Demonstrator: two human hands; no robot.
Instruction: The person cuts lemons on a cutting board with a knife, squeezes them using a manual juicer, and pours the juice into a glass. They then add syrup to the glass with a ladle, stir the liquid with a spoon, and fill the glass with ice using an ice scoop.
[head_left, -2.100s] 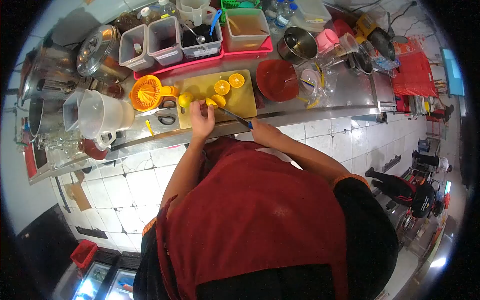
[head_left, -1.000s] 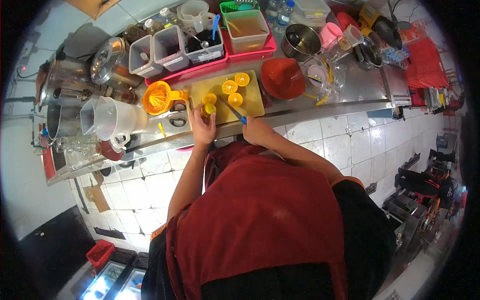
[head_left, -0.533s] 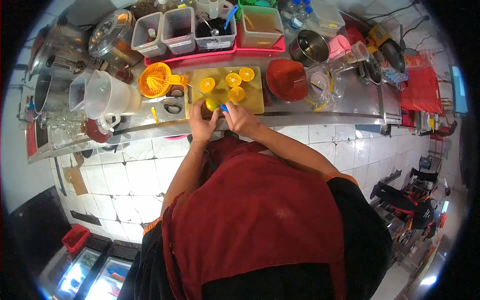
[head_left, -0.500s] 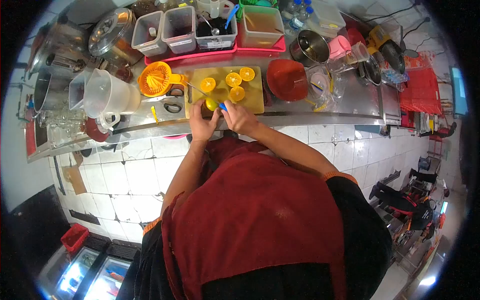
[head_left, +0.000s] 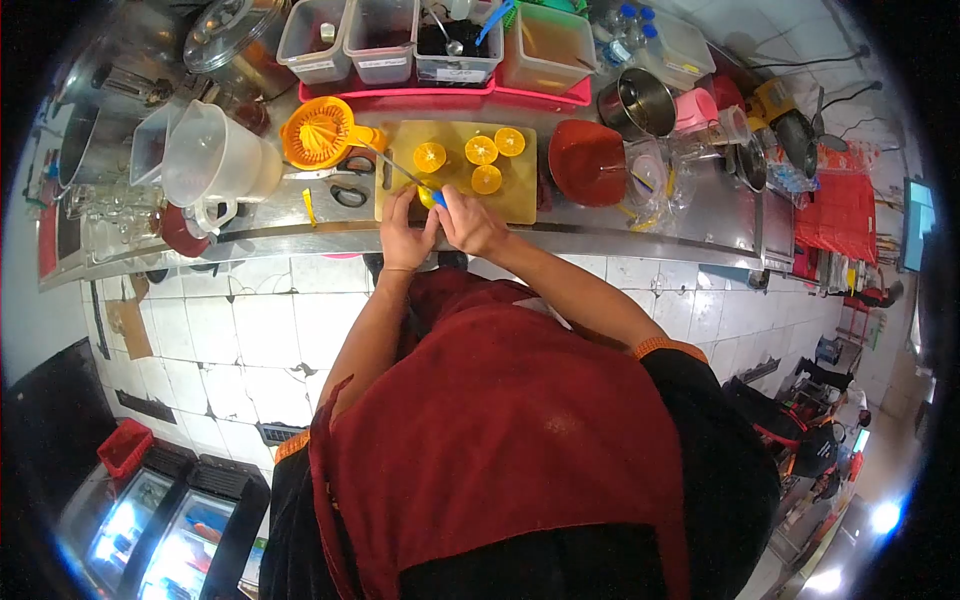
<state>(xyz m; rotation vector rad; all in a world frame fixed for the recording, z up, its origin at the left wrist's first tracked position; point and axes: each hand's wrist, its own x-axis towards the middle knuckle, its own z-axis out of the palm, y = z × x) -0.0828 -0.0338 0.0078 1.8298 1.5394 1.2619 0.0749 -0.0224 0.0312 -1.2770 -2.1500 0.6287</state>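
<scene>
My right hand grips the blue handle of a knife, its blade slanting up to the left over the board. My left hand is closed on a small yellow-green citrus fruit, mostly hidden by the fingers, with the blade lying across it. Both hands are at the front edge of a yellowish cutting board. Beyond them on the board lie several cut orange halves, cut faces up. Left of the board sits an orange citrus juicer, its handle reaching the board's corner.
Black-handled scissors and a clear plastic pitcher are at left. A red square bowl and a steel pot stand right of the board. Plastic tubs line a pink tray behind. The counter's front edge runs before me.
The view has shifted slightly, so the counter things appear lower or further right. The knife blade now lies across the fruit, which is more covered by my fingers.
</scene>
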